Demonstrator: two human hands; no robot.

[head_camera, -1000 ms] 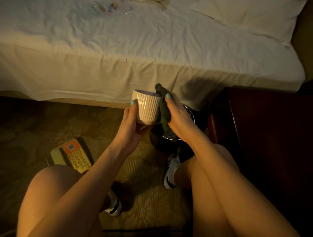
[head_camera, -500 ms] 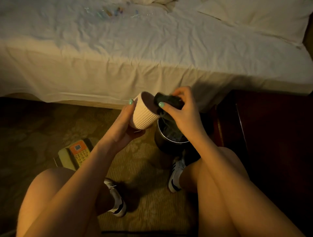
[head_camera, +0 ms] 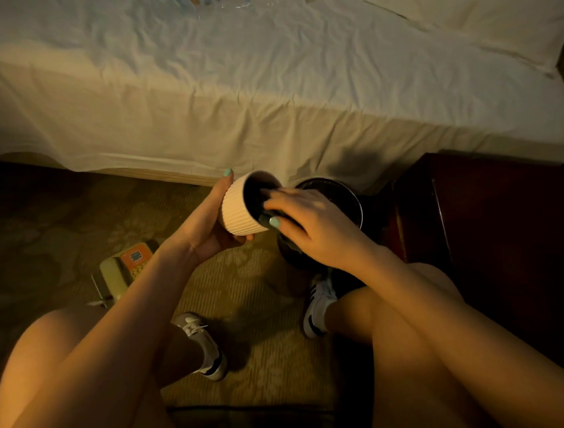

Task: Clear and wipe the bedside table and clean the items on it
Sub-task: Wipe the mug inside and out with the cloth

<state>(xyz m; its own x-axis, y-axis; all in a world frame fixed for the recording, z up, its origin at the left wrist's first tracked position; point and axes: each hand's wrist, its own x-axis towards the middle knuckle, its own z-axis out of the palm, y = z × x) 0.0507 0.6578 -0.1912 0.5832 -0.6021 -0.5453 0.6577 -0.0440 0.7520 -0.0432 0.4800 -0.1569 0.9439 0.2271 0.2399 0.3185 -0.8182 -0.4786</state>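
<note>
- we've got a bed with a wrinkled white sheet (head_camera: 274, 91) filling the whole top, draped down over the side;
- a pillow (head_camera: 488, 27) lying on it in the top right corner;
- a pale strip of bed base (head_camera: 171, 176) peeking out just under the sheet's hem;
- brownish patterned carpet (head_camera: 76, 232), pretty dim;
- two white sneakers with dark stripes on the carpet, left one (head_camera: 201, 345) and right one (head_camera: 319, 301), apart;
- something shiny (head_camera: 232, 3) at the bed's top edge; we can't tell what.

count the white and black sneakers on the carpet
2: one white and black sneaker near bottom centre, a second sneaker further right, just below the dark round bin.
</note>
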